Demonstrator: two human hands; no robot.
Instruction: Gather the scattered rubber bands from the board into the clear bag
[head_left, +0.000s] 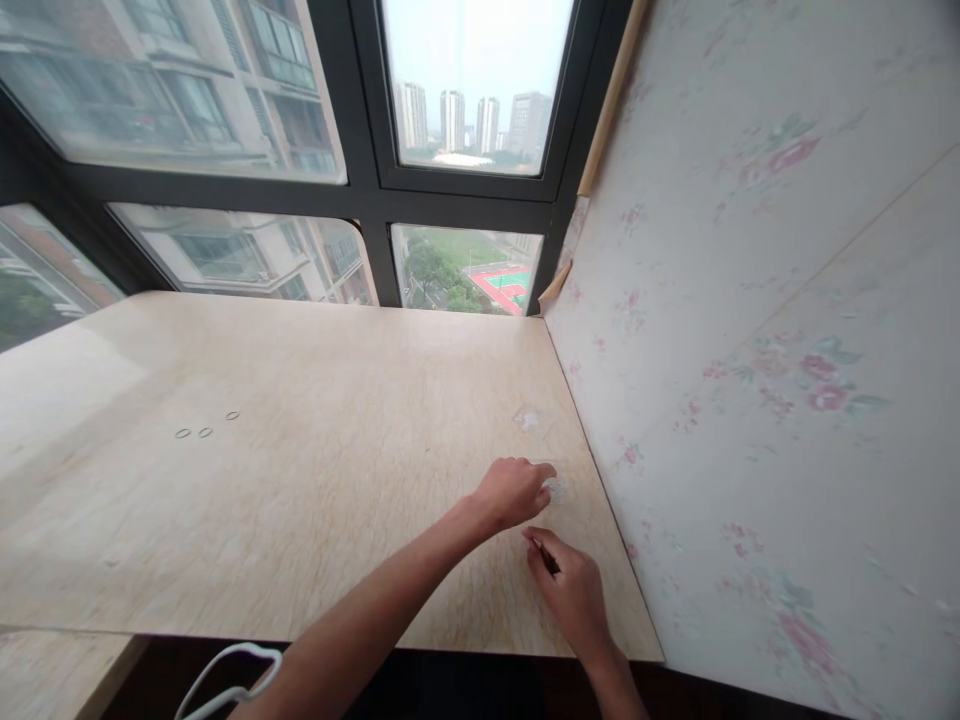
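My left hand (514, 492) reaches over the pale marbled sill (337, 480), its thumb and forefinger beside a small clear plastic piece (556, 490). Whether those fingers grip the plastic cannot be made out. Just below it and to the right, my right hand (574, 590) is closed, thumb against forefinger, with something small and dark partly showing between the fingers. Another clear, crumpled-looking piece (527, 419) lies on the sill above my left hand. Three thin rings, a left one (182, 433), a middle one (205, 432) and a right one (232, 415), lie far to the left.
Dark window frames (367, 200) rise behind the sill. A wall with flowered paper (750, 400) borders it on the right, with peeling trim (556, 285) at the corner. A white loop (232, 680) shows by my left forearm, near the sill's front edge.
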